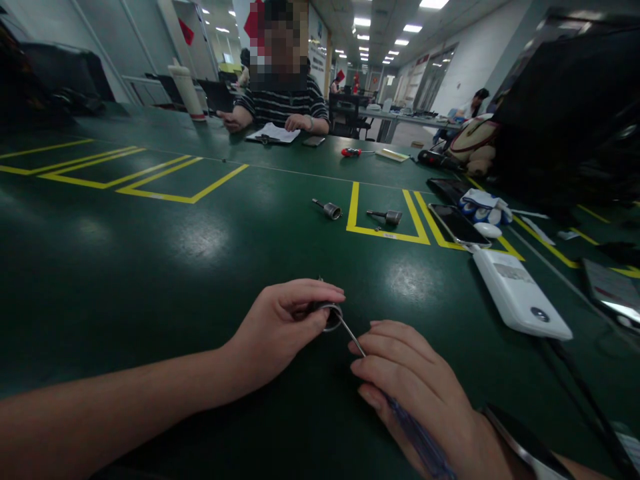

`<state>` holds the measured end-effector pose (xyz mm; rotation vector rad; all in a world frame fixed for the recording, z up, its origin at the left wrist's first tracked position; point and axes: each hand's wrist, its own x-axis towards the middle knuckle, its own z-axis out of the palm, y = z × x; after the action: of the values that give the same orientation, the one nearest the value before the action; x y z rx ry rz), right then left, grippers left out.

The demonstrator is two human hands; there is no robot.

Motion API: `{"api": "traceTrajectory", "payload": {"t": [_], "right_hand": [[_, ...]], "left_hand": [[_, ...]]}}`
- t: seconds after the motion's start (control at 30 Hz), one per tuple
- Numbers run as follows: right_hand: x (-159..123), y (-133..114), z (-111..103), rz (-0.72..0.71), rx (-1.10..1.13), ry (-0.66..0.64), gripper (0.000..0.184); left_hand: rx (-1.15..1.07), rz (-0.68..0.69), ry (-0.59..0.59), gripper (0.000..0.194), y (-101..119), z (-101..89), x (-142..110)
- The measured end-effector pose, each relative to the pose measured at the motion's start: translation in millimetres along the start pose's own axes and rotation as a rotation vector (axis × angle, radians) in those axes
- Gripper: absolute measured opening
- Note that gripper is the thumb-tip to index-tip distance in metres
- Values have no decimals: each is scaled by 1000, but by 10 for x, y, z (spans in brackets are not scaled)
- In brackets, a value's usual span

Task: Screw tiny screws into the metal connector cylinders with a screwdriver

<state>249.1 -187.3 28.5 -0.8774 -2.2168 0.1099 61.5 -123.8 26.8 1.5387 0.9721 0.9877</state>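
My left hand (280,327) is closed round a small round metal part (331,315) low on the green table (150,267). My right hand (415,387) grips a screwdriver with a blue handle (420,440). Its thin metal shaft (351,337) runs up and left into the metal part. Both hands rest on the table close to each other.
Two similar metal parts (330,210) (387,216) lie farther back by a yellow-taped box. A white power bank (520,293), phones (457,225) and a red screwdriver (353,153) lie to the right and back. A person in a striped shirt (283,103) sits across the table with papers.
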Motion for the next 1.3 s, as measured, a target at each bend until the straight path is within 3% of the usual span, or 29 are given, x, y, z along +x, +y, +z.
{"api": "traceTrajectory", "payload": {"t": [0.3,0.8,0.97,1.13,1.3], "right_hand": [[7,-26,-2,53,6,-20,16],[12,-3,3,63,52,-40,18],[-38,34,13,95,176,-2,23],[-25,58,39,219,321,-45,21],[205,116,75,398,464,-120,13]], "left_hand": [[-24,-58,0,21,12,-1,-1],[12,-44,-44,17,3,-13,20],[32,-70,-113,41,-42,-94,80],[426,149,-52,38,-141,-353,282],[894,347,59,34,-254,-596,600]]}}
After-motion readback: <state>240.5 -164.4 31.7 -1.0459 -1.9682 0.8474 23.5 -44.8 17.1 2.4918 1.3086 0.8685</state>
